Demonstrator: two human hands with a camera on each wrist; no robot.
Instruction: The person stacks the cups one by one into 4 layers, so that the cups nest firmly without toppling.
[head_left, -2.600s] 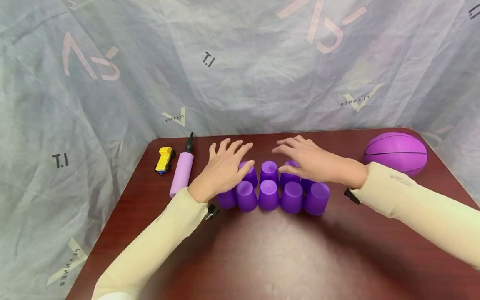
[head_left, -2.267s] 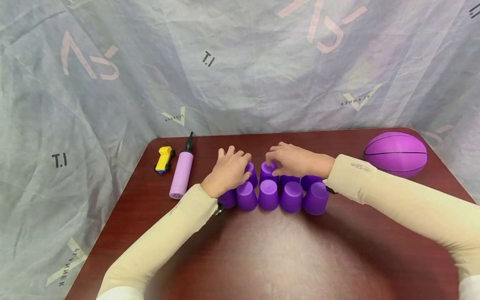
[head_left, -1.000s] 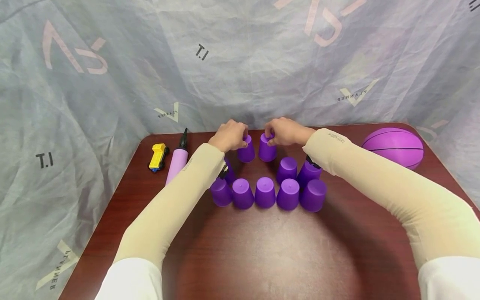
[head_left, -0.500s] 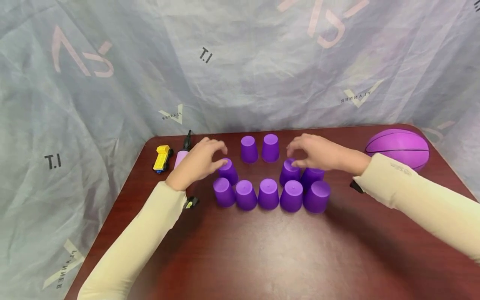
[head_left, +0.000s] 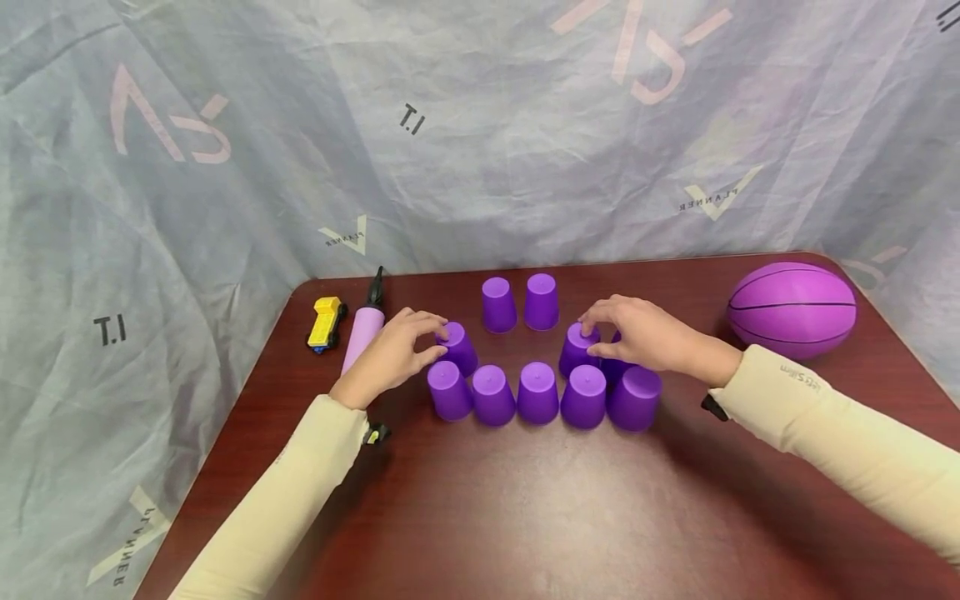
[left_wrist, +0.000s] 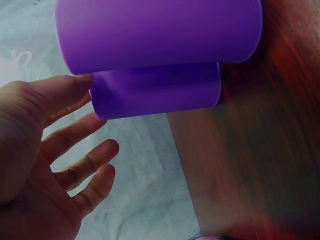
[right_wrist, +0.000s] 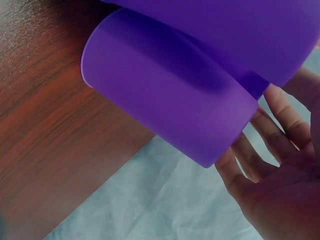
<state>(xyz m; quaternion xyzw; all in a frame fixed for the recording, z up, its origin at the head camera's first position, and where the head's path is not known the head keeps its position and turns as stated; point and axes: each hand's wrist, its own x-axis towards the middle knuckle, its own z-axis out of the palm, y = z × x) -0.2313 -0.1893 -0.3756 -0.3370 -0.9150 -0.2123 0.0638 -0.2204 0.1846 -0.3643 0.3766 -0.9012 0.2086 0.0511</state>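
Note:
Purple cups stand upside down on the table. In the head view my left hand (head_left: pixel 393 350) pinches the top of the back-left cup (head_left: pixel 459 352) between thumb and fingers. In the left wrist view, that cup (left_wrist: pixel 160 92) lies behind a nearer one, with the other fingers (left_wrist: pixel 95 187) spread loosely. My right hand (head_left: pixel 645 333) grips the top of another back-row cup (head_left: pixel 576 354), thumb on its near side. In the right wrist view, two large cups hide much of this grip, and the fingers (right_wrist: pixel 295 130) reach behind them.
Two cups (head_left: pixel 542 302) stand apart farther back. A front row of several cups (head_left: pixel 537 393) runs nearest me. At left lie a yellow toy truck (head_left: pixel 326 323) and a pink hand pump (head_left: pixel 363 333); at right is a purple ball (head_left: pixel 792 308). Grey cloth (head_left: pixel 465 167) hangs behind.
Two cups were carried to the back and released. Both hands then came back, spread apart, and lowered onto two cups of the back row.

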